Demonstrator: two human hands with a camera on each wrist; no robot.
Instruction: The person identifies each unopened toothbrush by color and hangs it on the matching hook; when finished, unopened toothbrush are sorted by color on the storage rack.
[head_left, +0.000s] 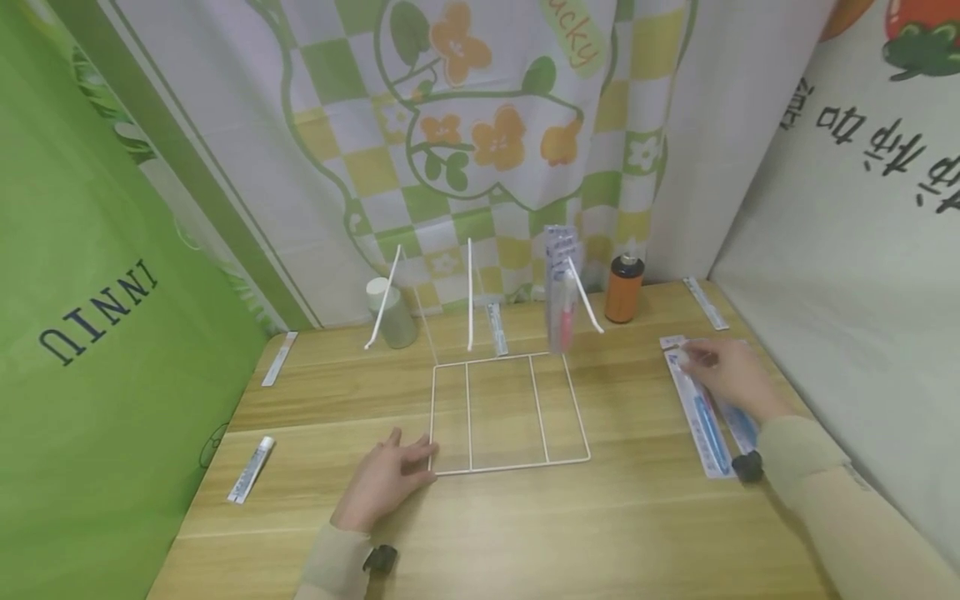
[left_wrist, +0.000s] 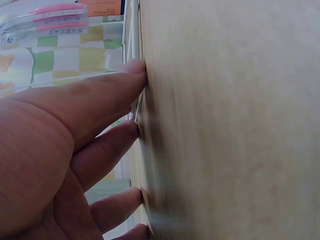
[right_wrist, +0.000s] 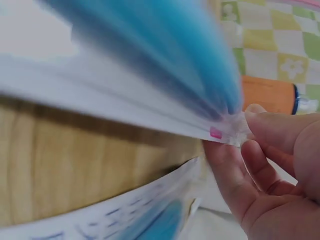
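My left hand (head_left: 384,482) rests on the wood table at the front left corner of a white wire display rack (head_left: 510,467). Its thumb and fingertips touch down right at the wire, and the fingers are spread and fairly straight. At the right, my right hand (head_left: 731,375) pinches the top end of a blister-packed blue toothbrush (head_left: 705,417) between thumb and fingers. In the right wrist view, this toothbrush pack (right_wrist: 150,65) is tilted up over the table. A second blue toothbrush pack (head_left: 741,429) lies beneath it, partly hidden by the hand.
Packs with pink toothbrushes (head_left: 562,292) hang from the rack's right hook; the middle hook (head_left: 470,292) and left hook (head_left: 384,296) hold nothing. Behind stand an orange bottle (head_left: 624,290) and a pale bottle (head_left: 393,317). A toothpaste tube (head_left: 252,471) and several slim packets lie about the table.
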